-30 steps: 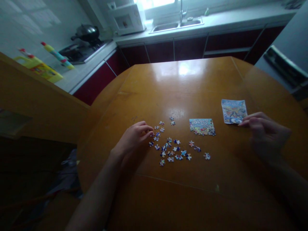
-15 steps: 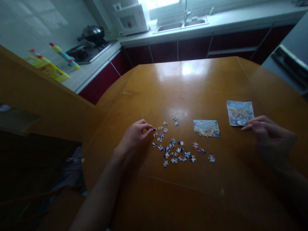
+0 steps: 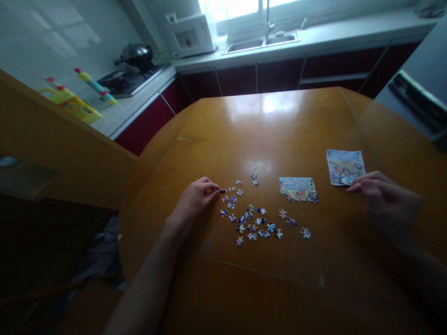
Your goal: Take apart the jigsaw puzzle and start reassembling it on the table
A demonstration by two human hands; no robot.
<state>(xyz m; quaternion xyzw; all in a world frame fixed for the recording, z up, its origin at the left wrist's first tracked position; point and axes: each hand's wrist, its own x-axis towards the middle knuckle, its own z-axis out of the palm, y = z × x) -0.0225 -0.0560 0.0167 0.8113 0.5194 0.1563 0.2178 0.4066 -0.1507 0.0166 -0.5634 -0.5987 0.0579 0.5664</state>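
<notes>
My left hand (image 3: 199, 197) pinches at a small dark jigsaw piece (image 3: 222, 191) on the left side of the loose pieces, thumb and forefinger together. To its right, several loose jigsaw pieces (image 3: 252, 227) lie scattered on the wooden table (image 3: 265, 139). A partly joined puzzle (image 3: 298, 188) lies right of them, its lower edge ragged. My right hand (image 3: 389, 200) is closed at the lower right corner of a printed picture sheet (image 3: 345, 165), its fingers covering that corner. The hand hides how firmly the sheet is gripped.
Beyond the table are a double sink (image 3: 244, 44), a white microwave (image 3: 192, 36) and a stove with a wok (image 3: 137, 56). Yellow cleaner bottles (image 3: 75, 104) stand on the left counter. A wooden panel (image 3: 63, 144) borders the table at left.
The view has tilted up slightly, so everything sits a little lower in the frame. My left fingers have shifted slightly on the dark piece, which shows more now. My right hand stays at the sheet.
</notes>
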